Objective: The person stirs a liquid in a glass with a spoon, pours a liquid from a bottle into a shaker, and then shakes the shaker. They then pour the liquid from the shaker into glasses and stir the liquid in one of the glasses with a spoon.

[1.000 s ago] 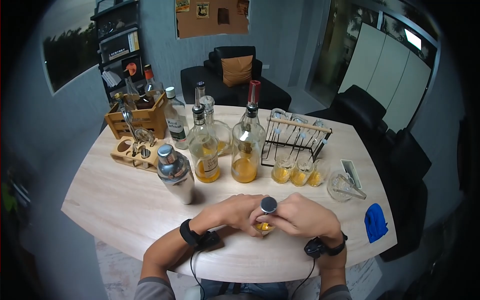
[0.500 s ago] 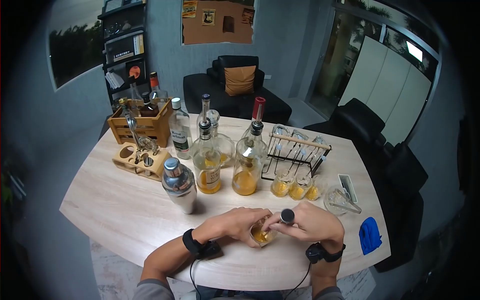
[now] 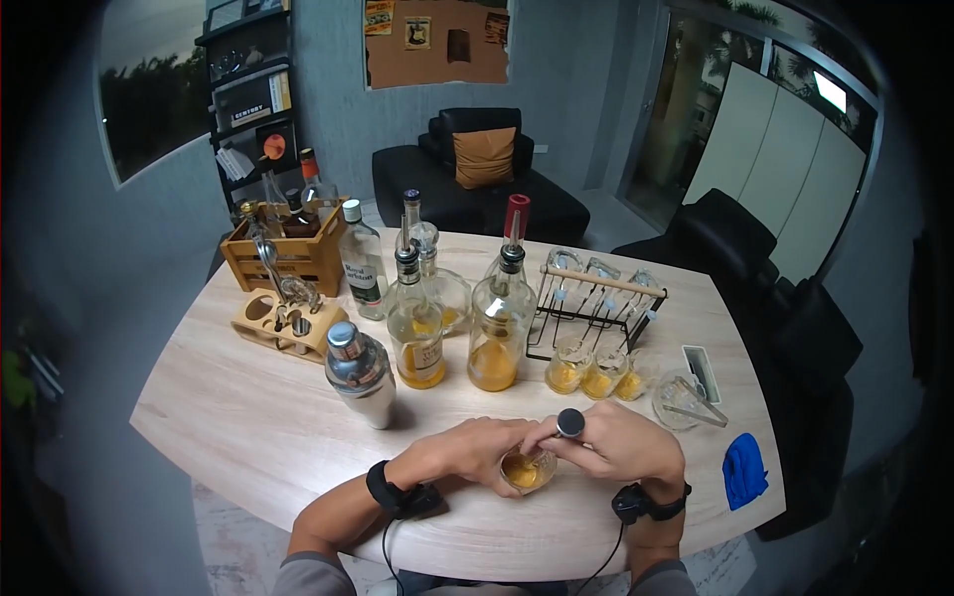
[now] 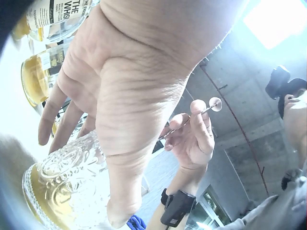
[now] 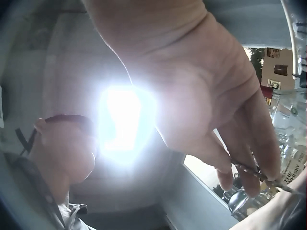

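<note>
My left hand (image 3: pixel 472 449) holds a patterned clear glass (image 4: pixel 67 177), thumb on one side and fingers on the other. Amber liquid (image 3: pixel 524 471) fills the lower part of the glass. At its right, my right hand (image 3: pixel 626 449) pinches a metal bar spoon by its twisted shaft (image 5: pixel 249 170), between thumb and fingers. The spoon's round disc end (image 3: pixel 570 423) points up above this hand, and its lower end is hidden behind the fingers at the glass's mouth. Farther left on the table stands a steel cocktail shaker (image 3: pixel 360 377).
Behind the hands stand pourer-topped bottles (image 3: pixel 496 333) and a black rack (image 3: pixel 596 308) of hanging glasses. Three small mugs (image 3: pixel 568 370) of amber drink sit before it. Rightward are a glass bowl with tongs (image 3: pixel 681 400) and a blue cloth (image 3: pixel 744 472). A wooden crate (image 3: pixel 283 256) and bar-tool holder (image 3: pixel 288 326) occupy the left.
The spoon's disc end has swung rightward from above the glass, with my right hand shifting slightly right. More of the glass's mouth shows now. My left hand keeps its grip on the glass.
</note>
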### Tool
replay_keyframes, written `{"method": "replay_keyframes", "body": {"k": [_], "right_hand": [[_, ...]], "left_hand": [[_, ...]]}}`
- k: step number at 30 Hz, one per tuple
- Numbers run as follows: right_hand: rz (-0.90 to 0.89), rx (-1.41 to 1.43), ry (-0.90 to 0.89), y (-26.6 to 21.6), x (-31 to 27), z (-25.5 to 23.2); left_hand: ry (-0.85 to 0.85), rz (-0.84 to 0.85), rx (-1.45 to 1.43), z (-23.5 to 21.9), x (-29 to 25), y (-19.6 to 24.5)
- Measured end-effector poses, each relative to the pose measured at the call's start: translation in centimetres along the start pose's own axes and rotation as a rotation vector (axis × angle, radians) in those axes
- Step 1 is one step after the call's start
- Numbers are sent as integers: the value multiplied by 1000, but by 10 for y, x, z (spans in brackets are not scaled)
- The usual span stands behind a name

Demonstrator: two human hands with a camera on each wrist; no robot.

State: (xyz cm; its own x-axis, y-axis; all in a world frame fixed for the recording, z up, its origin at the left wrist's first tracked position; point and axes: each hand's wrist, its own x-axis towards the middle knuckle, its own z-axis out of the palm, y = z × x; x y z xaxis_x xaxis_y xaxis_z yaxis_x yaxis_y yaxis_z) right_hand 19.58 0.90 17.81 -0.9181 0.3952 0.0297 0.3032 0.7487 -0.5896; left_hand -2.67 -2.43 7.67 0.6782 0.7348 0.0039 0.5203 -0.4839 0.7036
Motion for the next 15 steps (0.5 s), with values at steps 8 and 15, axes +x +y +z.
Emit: {"method": "replay_keyframes", "body": {"k": [8,15], "right_hand": [[-88,36,-132,-5,2,6],[-24,45,-40,-3,12,13]], "left_hand": [[35,15,-24,3,1,0],[-29,-14,-19,-3,-3,4]]}}
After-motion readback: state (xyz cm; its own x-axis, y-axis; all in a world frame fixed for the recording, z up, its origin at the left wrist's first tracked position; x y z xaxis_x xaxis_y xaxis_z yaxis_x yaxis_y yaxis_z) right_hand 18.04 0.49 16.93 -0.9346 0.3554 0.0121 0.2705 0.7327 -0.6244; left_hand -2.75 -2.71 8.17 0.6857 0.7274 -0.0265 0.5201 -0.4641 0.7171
